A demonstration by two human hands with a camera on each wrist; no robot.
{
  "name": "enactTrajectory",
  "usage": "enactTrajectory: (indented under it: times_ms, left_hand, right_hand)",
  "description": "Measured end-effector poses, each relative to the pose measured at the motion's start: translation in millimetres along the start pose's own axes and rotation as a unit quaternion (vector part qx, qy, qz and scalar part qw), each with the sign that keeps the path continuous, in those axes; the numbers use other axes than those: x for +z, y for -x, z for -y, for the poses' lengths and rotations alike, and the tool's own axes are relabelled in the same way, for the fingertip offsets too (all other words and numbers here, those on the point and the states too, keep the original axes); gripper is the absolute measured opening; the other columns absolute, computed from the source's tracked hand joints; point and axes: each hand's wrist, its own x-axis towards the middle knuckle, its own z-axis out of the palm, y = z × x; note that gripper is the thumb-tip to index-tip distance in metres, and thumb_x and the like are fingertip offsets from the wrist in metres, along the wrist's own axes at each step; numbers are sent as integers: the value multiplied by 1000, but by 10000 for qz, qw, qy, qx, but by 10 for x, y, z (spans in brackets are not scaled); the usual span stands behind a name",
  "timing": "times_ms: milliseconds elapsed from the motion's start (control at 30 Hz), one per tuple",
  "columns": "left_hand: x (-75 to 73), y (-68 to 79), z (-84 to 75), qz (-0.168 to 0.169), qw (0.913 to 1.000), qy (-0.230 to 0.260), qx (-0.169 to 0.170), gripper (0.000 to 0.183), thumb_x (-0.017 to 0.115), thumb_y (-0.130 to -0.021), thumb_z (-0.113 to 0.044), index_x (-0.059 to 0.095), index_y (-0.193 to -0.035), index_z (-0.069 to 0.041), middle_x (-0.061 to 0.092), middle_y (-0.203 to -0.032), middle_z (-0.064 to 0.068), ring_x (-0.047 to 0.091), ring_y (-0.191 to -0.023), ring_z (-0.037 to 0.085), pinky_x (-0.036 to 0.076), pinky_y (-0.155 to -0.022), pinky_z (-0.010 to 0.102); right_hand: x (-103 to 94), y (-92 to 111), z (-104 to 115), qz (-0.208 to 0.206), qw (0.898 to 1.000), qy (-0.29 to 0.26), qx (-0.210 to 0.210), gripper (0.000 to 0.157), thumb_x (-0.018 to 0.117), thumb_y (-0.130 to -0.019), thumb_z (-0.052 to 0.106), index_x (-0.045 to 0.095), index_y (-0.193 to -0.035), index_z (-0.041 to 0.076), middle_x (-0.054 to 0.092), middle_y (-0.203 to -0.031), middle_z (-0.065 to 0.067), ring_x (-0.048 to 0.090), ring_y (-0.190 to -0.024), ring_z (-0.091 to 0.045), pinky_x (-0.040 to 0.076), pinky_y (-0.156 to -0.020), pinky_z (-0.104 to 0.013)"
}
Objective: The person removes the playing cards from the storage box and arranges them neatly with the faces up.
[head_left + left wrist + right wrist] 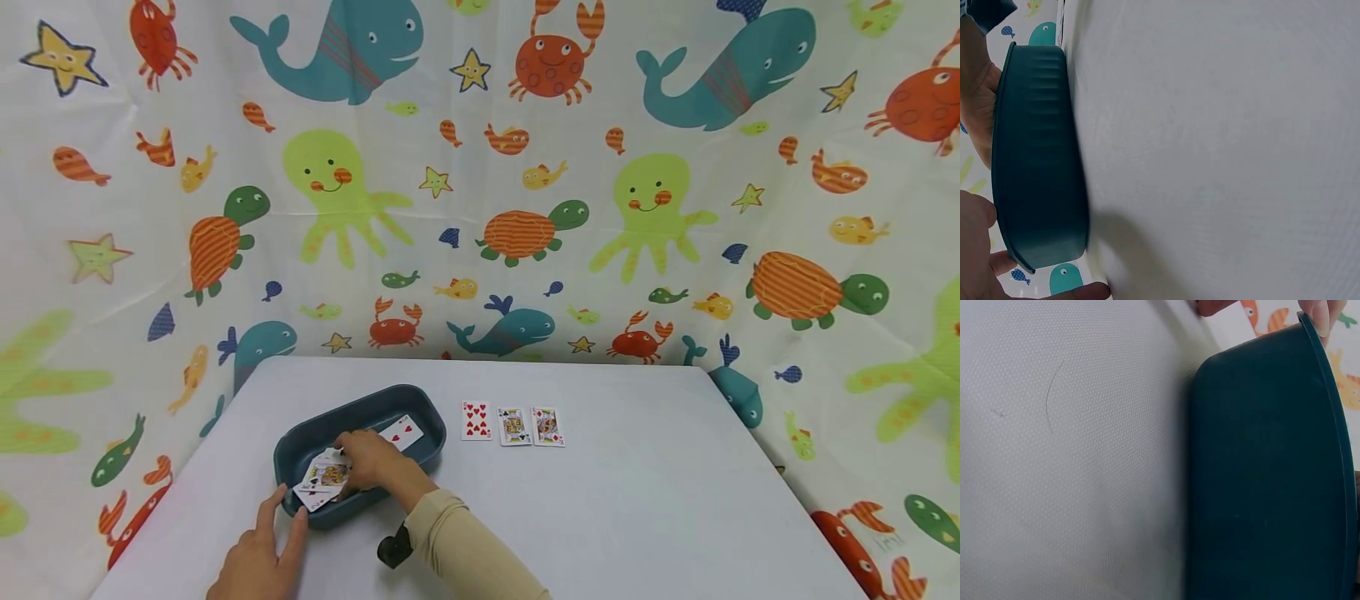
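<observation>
A dark teal oblong bin [307, 433] stands on the table, with several loose playing cards [324, 479] heaped in its left part and a heart card [402, 432] at its right end. My right hand [371, 460] reaches down into the bin at the heap, fingers bent over the cards; its grip is hidden in the wrist views. At the bin's near left corner, my left hand [262, 546] touches the rim with spread fingers. The left wrist view shows the bin's outer wall [1041, 156] between both hands. In the right wrist view, left fingertips [1320, 317] rest at the rim.
Right of the bin, a ten of hearts [476, 421] lies face up beside two face cards, a club one [514, 426] and a red one [548, 427]. White table surface [637, 500] extends to the right. A sea-animal curtain [480, 183] hangs behind the table.
</observation>
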Motion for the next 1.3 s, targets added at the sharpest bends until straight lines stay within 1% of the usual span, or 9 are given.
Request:
enactTrajectory:
  times_ms: [333,467,633,700,767,867,1067,1233,1300]
  left_hand:
    - [7,-15,10,103,9999,-55,-33,83,32,-100,-72,25,-151,-6,62,-95,31,65,-82,44,54,-73,65]
    - [15,-14,18,79,10000,-36,42,79,35,-102,-67,25,-151,-6,62,-97,33,65,-84,47,54,-73,65]
    - [23,-8,20,-22,9999,5,98,71,39,-105,-59,25,-151,-6,62,-95,33,65,-84,47,54,-71,63]
    - [20,-4,17,-16,10000,-12,82,73,39,-104,-60,25,-151,-7,62,-95,33,65,-84,47,55,-71,63]
    - [15,2,11,-4,10000,-35,56,75,38,-103,-63,25,-151,-7,62,-96,33,65,-84,47,55,-71,63]
    - [14,8,5,-10,10000,-53,24,77,37,-103,-65,25,-151,-7,62,-98,33,65,-86,49,54,-72,65]
    - [30,-6,-3,-105,9999,-38,-14,77,38,-102,-65,26,-151,-7,62,-97,34,65,-86,48,54,-74,66]
    - [42,-17,4,-139,9999,-6,32,76,39,-103,-63,26,-151,-6,61,-98,35,65,-87,51,54,-76,67]
    - [45,-21,6,-134,9999,1,52,75,38,-103,-63,25,-151,-5,61,-98,35,64,-87,51,54,-76,67]
  right_hand:
    - [-1,-16,-19,98,9999,-67,115,74,95,-72,36,63,-137,21,65,-124,9,57,-113,-6,45,-97,-19]
    - [4,-11,-30,161,9997,17,201,70,95,-71,37,66,-133,19,67,-119,10,56,-114,-5,42,-99,-19]
    - [-3,5,-33,312,9991,-159,239,66,95,-73,35,66,-130,18,71,-102,10,59,-95,-1,38,-98,-20]
    - [-8,7,-35,344,9986,-305,266,65,95,-73,33,66,-129,18,70,-94,10,58,-86,-1,37,-94,-20]
    - [-5,-2,-40,362,9979,-435,314,63,95,-73,30,66,-128,18,69,-91,10,56,-83,-1,36,-90,-19]
    - [4,-26,-55,408,9970,-536,371,59,94,-74,27,67,-126,18,66,-92,10,53,-82,-2,34,-83,-18]
    - [17,-46,-85,451,9948,-735,545,47,93,-76,25,73,-118,17,68,-103,11,49,-87,-5,37,-80,-19]
    - [30,-49,-96,495,9933,-831,635,43,93,-76,25,74,-114,19,67,-101,11,47,-87,-6,39,-79,-21]
    - [38,-49,-99,434,9947,-774,527,43,94,-75,25,73,-112,19,66,-99,12,48,-87,-5,38,-81,-20]
